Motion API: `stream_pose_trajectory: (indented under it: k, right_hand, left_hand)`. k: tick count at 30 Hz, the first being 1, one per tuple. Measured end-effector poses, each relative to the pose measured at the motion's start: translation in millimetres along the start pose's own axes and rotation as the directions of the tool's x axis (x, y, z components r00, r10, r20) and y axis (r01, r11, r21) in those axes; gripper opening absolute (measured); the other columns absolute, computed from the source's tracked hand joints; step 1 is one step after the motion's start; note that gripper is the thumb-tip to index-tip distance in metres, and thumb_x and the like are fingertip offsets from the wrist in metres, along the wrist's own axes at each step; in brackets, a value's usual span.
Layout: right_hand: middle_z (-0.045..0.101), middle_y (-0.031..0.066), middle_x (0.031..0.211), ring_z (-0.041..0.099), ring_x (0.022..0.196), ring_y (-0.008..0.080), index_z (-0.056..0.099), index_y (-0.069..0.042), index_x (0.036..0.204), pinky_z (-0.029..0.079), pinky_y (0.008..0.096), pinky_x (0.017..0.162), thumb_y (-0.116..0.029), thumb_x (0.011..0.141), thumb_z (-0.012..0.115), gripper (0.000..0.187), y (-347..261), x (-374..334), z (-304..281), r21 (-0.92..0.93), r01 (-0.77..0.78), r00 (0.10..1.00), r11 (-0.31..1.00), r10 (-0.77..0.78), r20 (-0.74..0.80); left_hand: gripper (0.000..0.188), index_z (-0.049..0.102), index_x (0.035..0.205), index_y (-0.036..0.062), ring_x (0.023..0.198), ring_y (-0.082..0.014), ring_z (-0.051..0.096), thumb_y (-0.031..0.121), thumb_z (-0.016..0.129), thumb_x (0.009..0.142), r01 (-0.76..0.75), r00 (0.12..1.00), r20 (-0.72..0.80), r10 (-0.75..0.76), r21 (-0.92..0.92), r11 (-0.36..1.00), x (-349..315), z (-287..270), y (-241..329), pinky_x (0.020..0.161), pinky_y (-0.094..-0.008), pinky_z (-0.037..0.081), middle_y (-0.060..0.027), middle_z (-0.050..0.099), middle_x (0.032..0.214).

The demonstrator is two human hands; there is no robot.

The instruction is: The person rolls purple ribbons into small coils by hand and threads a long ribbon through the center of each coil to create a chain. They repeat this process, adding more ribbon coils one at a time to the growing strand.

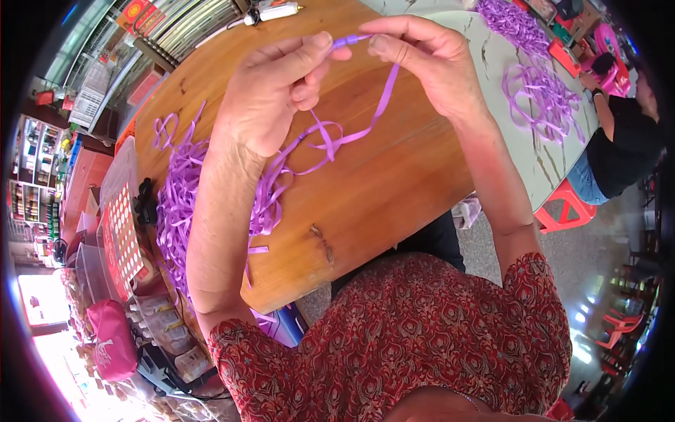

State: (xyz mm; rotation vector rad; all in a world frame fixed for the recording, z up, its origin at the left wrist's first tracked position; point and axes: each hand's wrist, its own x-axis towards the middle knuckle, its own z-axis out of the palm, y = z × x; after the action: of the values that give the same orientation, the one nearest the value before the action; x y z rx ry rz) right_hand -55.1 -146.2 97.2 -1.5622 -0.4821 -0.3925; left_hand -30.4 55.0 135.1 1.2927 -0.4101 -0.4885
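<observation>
Above the wooden table, both my hands hold one length of purple ribbon (385, 98) stretched between them. My left hand (281, 77) pinches it between thumb and forefinger, the other fingers curled. In the short span between the hands the ribbon carries a darker blue-purple piece (344, 42), perhaps a knot or a small fastener; I cannot tell which. My right hand (429, 60) pinches the ribbon just to the right of that piece. From there the ribbon hangs down and loops back toward a large tangled pile of purple ribbons (179, 190), partly hidden behind my left forearm.
The wooden table (394, 190) meets a white marble-patterned table (492, 77) on the right, where more purple ribbons (541, 102) lie. Another person (622, 133) sits there on a red stool (568, 204). A white power strip (278, 10) lies at the far edge; boxes and a pink bag (112, 341) crowd the left.
</observation>
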Motion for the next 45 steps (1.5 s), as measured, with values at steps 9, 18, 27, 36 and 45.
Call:
stream_pose_trajectory:
  k: [9, 18, 27, 36, 45]
  right_hand:
    - [0.064, 0.0028, 0.085, 0.058, 0.075, 0.0083, 0.065, -0.002, 0.101, 0.047, 0.02, 0.068, -0.005, 0.084, 0.063, 0.018, 1.9, -3.9, -1.8, 0.167, -0.085, 0.993, 0.982, 0.098, -0.07]
    - [0.064, 0.005, 0.092, 0.059, 0.081, 0.0098, 0.062, 0.003, 0.103, 0.047, 0.0201, 0.07, 0.001, 0.084, 0.06, 0.019, -3.7, -8.3, -1.4, 0.115, -0.131, 0.986, 0.985, 0.141, -0.086]
    - [0.063, 0.0081, 0.091, 0.061, 0.082, 0.0157, 0.063, -0.001, 0.105, 0.049, 0.0256, 0.07, -0.003, 0.079, 0.065, 0.027, 7.8, 2.9, -1.2, -0.288, 0.688, 0.726, 0.666, -0.629, 0.278]
    - [0.062, 0.0054, 0.084, 0.061, 0.07, 0.0156, 0.068, -0.005, 0.095, 0.049, 0.0247, 0.059, -0.006, 0.069, 0.073, 0.027, 0.1, -18.1, -7.1, -0.589, 0.443, 0.889, 0.676, -0.418, 0.189]
    - [0.059, 0.0053, 0.08, 0.058, 0.07, 0.0205, 0.066, -0.005, 0.093, 0.049, 0.0297, 0.06, -0.005, 0.068, 0.073, 0.026, -0.8, -19.2, -11.3, -0.693, 0.494, 0.856, 0.524, -0.431, 0.284]
  left_hand:
    - [0.028, 0.062, 0.098, -0.004, 0.052, -0.0043, 0.027, 0.022, 0.057, 0.089, 0.001, 1.0, 0.004, -0.001, 0.076, 0.997, 7.9, -3.2, -7.5, 0.049, -0.0206, 0.022, 0.0061, 0.036, 0.059]
    - [0.029, 0.062, 0.097, -0.0041, 0.051, -0.0028, 0.026, 0.023, 0.059, 0.088, 0.044, 0.998, 0.052, -0.047, 0.054, 0.998, 24.0, -6.0, -19.5, 0.047, -0.0199, 0.02, 0.0078, 0.032, 0.059]
    - [0.022, 0.066, 0.094, -0.0027, 0.061, -0.004, 0.046, 0.018, 0.063, 0.086, -0.09, 0.996, 0.018, 0.091, 0.416, 0.905, 15.9, 11.4, -23.2, 0.054, -0.0191, 0.036, 0.0025, 0.055, 0.07]
    - [0.018, 0.066, 0.097, 0.0016, 0.076, -0.004, 0.052, 0.015, 0.062, 0.087, -0.129, 0.992, 0.038, 0.123, 0.293, 0.947, 2.5, 6.7, -38.6, 0.068, -0.0192, 0.041, 0.0016, 0.062, 0.084]
    - [0.017, 0.067, 0.094, 0.0009, 0.067, -0.0036, 0.051, 0.013, 0.069, 0.081, -0.088, 0.992, -0.06, 0.111, 0.302, 0.949, 7.7, 21.9, -43.7, 0.057, -0.0178, 0.039, 0.001, 0.062, 0.077]
